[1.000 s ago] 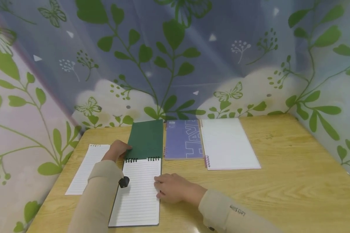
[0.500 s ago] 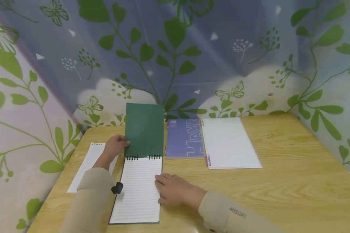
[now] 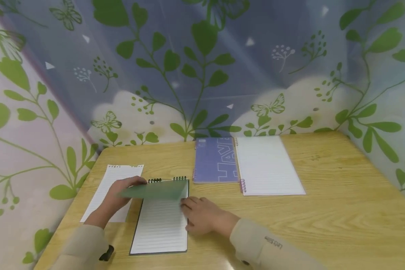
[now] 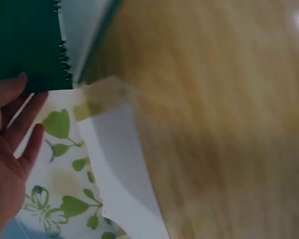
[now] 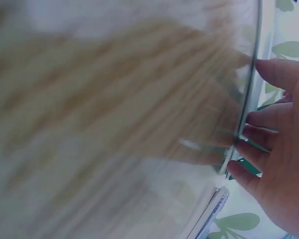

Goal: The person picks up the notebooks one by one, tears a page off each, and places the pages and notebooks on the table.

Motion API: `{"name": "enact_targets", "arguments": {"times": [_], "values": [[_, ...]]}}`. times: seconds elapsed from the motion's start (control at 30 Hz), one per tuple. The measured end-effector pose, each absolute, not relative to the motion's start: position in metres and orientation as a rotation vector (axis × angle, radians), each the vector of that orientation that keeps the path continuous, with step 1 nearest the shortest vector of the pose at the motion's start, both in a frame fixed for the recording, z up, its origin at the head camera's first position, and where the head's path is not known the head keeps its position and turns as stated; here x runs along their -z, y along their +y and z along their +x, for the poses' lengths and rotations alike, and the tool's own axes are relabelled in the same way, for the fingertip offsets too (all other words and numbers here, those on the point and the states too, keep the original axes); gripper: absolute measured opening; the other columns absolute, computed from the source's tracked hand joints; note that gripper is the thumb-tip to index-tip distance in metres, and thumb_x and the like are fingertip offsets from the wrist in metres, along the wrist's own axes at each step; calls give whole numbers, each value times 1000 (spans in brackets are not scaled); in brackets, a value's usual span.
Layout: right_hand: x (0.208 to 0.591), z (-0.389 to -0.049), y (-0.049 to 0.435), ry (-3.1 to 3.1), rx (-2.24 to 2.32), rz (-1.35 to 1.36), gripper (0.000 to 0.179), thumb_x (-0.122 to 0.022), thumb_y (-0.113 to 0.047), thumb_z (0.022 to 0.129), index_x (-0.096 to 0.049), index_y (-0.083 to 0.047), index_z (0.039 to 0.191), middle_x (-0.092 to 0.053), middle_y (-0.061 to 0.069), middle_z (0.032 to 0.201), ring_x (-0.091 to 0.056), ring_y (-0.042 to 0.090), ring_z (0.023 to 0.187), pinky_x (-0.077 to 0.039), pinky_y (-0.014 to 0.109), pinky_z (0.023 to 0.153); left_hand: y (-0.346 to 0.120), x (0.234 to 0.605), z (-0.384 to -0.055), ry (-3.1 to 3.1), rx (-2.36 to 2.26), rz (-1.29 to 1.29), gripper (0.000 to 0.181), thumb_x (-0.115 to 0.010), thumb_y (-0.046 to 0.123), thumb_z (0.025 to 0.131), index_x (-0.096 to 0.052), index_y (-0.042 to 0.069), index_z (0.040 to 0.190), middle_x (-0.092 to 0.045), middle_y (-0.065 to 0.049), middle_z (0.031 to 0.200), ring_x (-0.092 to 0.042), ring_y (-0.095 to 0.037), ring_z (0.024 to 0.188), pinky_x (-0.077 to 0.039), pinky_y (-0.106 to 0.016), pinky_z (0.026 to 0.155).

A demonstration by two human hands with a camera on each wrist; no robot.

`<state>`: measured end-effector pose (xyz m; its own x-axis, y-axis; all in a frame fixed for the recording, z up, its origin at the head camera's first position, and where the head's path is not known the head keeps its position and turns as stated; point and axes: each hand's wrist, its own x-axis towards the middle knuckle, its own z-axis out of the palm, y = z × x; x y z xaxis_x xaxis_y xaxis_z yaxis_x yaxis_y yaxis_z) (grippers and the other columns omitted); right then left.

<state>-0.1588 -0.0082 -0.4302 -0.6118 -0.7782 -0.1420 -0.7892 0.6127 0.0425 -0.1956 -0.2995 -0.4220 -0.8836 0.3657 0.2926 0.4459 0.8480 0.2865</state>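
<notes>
A top-spiral notebook with lined pages (image 3: 160, 232) lies on the wooden table in front of the person. Its green cover (image 3: 155, 190) is lifted at the rings and slants over the upper part of the page. At the cover's left edge, the left hand (image 3: 116, 195) pinches it; the left wrist view has the thumb on the green face and fingers behind. On the opposite side, the right hand (image 3: 204, 215) rests with relaxed fingers against the notebook's right edge. The right wrist view shows those fingertips (image 5: 251, 119) along that edge.
Left of the notebook lies a loose lined sheet (image 3: 102, 193) with torn holes, partly under the left forearm. A purple notebook (image 3: 210, 161) and a larger spiral notebook open at a white page (image 3: 266, 165) lie at the back. A leaf-printed curtain (image 3: 202, 82) hangs behind the table.
The left hand has taken the green cover up from the far side and swung it over the rings toward the person. The right hand stays at the notebook's edge.
</notes>
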Motion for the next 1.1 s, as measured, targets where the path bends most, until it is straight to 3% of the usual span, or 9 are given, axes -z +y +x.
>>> {"name": "enact_targets", "arguments": {"times": [0.17, 0.43, 0.63, 0.77, 0.87, 0.97, 1.1], "values": [[434, -160, -8, 2758, -182, -1371, 55, -47, -44, 88, -48, -10, 132, -43, 2, 137, -38, 16, 128, -42, 30, 96, -303, 430, -183, -2813, 252, -787, 42, -61, -8, 81, -66, 20, 111, -66, -2, 111, -64, -24, 98, -51, -40, 81], [437, -163, -5, 2706, -144, -1349, 60, -44, -45, 90, -37, -13, 141, -33, 2, 148, -30, 19, 137, -35, 36, 106, -300, 442, -180, -2703, -121, -937, 41, -67, -5, 77, -67, 21, 109, -64, 1, 110, -60, -20, 102, -47, -40, 88], [433, -169, 3, 2651, 24, -1365, 53, -42, -35, 93, -37, -15, 141, -32, 2, 149, -30, 19, 138, -32, 37, 109, -294, 434, -178, -2766, -263, -949, 42, -67, 0, 78, -66, 22, 114, -62, -2, 115, -58, -23, 106, -45, -42, 91], [428, -173, 9, 2680, 61, -1443, 41, -43, -30, 93, -52, -15, 131, -47, 0, 139, -44, 16, 129, -37, 35, 105, -291, 429, -178, -2770, -339, -975, 41, -65, 2, 79, -65, 22, 115, -62, -2, 113, -58, -22, 105, -46, -42, 90], [425, -174, 11, 2750, 16, -1558, 27, -47, -25, 92, -67, -16, 108, -64, -3, 119, -60, 13, 108, -47, 30, 93, -290, 427, -180, -2757, -352, -994, 37, -64, 4, 82, -67, 23, 114, -64, -1, 109, -59, -22, 102, -47, -41, 88], [421, -172, 13, 2801, 5, -1592, 20, -50, -20, 90, -70, -16, 91, -69, -5, 102, -65, 11, 92, -50, 27, 84, -289, 427, -181, -2792, -329, -974, 28, -62, 15, 86, -68, 22, 112, -64, -1, 108, -59, -22, 102, -46, -42, 88], [418, -168, 15, 2767, 17, -1551, 25, -50, -21, 92, -67, -15, 109, -66, -3, 115, -61, 13, 106, -48, 28, 92, -285, 427, -180, -2872, -255, -897, 32, -60, 40, 85, -69, 22, 110, -64, -2, 108, -58, -24, 102, -44, -45, 89]]}}
